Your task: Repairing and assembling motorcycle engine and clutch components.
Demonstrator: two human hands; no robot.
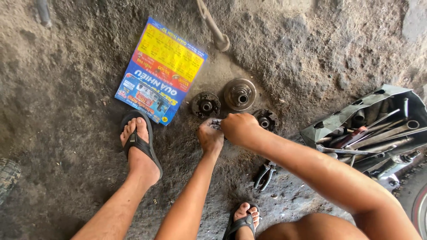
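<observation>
At right of the frame we see a dented metal toolbox (342,118) full of wrenches (382,133). At centre, our right hand (240,129) and left hand (210,137) pinch a small metal part (216,124), fingers curled tight.

I squat in a rough repair workshop: oily dirt floor (66,89), a tool tray (369,133), greasy hub parts (240,94), pliers (266,174).
</observation>
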